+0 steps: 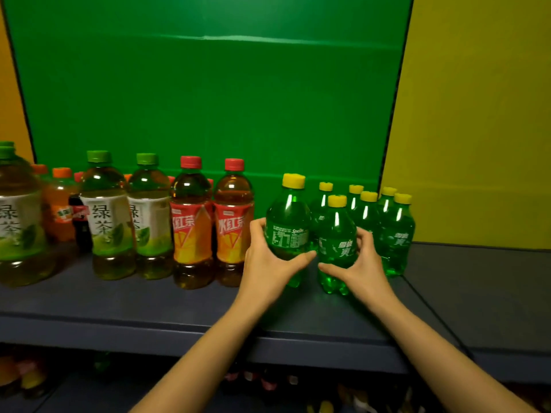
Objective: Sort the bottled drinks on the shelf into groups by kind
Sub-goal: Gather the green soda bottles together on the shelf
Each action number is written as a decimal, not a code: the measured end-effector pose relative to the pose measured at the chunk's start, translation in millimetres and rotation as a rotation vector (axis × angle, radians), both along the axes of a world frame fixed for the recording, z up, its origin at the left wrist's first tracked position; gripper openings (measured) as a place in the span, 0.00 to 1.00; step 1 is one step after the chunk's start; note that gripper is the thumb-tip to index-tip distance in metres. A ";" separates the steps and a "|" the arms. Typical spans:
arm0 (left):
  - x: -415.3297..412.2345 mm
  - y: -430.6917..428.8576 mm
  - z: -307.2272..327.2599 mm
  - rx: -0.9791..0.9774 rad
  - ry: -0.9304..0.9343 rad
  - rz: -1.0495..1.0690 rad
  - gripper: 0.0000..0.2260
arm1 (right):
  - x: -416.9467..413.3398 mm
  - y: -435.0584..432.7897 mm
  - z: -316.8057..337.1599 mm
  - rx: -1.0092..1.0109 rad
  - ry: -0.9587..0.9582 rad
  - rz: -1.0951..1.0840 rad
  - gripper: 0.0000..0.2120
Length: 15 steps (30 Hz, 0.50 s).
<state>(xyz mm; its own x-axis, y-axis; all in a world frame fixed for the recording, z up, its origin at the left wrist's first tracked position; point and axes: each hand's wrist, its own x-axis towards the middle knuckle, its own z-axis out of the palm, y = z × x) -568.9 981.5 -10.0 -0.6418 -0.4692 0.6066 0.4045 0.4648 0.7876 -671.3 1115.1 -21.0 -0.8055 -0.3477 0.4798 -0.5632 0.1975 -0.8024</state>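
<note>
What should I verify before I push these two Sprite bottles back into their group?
1. Left hand grips left Sprite bottle: ok.
2. Right hand grips right Sprite bottle: ok.
3. Both held bottles capped: ok.
4. Left hand clear of red-capped tea bottle: cannot tell.
5. Orange soda and cola bottle, tucked behind green tea bottles, grouped by kind: not ok.
</note>
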 end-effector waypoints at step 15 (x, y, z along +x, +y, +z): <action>-28.5 -3.0 -28.4 -0.036 -0.292 0.015 0.29 | -8.2 -7.0 -19.4 0.225 -0.040 0.059 0.44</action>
